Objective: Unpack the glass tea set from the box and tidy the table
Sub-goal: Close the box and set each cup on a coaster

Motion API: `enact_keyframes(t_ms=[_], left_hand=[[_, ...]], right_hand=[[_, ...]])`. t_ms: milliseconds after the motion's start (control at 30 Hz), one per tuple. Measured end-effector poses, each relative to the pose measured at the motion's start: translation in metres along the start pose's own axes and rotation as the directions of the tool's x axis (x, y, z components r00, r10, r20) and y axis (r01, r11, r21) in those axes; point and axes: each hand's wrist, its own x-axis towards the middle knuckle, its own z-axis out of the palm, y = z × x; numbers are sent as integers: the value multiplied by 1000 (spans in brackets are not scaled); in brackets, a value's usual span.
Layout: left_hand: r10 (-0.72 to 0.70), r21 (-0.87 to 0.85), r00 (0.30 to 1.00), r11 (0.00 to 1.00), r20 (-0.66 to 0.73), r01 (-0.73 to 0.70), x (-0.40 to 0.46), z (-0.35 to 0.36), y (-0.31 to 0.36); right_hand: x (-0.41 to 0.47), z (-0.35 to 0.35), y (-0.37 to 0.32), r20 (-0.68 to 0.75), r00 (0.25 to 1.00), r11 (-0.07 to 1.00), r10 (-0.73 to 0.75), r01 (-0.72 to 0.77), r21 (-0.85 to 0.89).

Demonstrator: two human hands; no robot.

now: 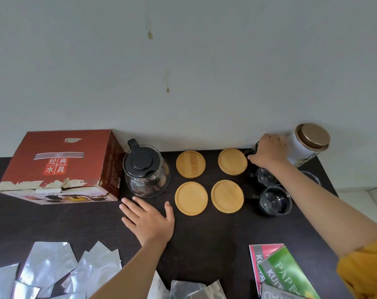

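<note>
We see the tea set already out on the dark table point(205, 244), laid in a loose order that suggests sorting rather than mere emptying: the red box point(60, 167) lies on its side at the far left, the glass teapot point(145, 170) with its black lid just beside it, and four round wooden coasters point(190, 164) form a square in the middle. Our right hand point(268, 152) reaches to the far right edge and closes over a glass cup point(255, 148) against the wall, next to a white canister point(307, 145); the fingers hide most of the cup, so we cannot tell how firm the grip is. Two more glass cups point(274, 200) stand nearer, right of the coasters, probably waiting to be set on them. Our left hand point(148, 221) lies flat and open on the table, holding nothing, near the teapot, likely steadying us during the long reach. Silver foil packets point(47, 264) and printed leaflets point(284, 270) lie along the near edge, which we judge is the tidying left.
</note>
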Motion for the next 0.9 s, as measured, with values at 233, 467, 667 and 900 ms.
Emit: enact_keyframes(t_ms=[233,467,667,900], left_hand=[[-3,11,1000,1000,-7,3,2,2,-1],[0,10,1000,1000,-13,1,2,1,-1],[1,9,1000,1000,-12,0,3,1,-2],[-1,17,1000,1000,-12,1,1,0,-2]], right_hand=[[9,1,6,84,994,996,71,-67,-55],[3,-3,6,-22,998,998,60,-59,37],[-24,-12,-29,-171,984,995,-48,63,80],[-61,5,-103,-136,972,944,-193,222,244]])
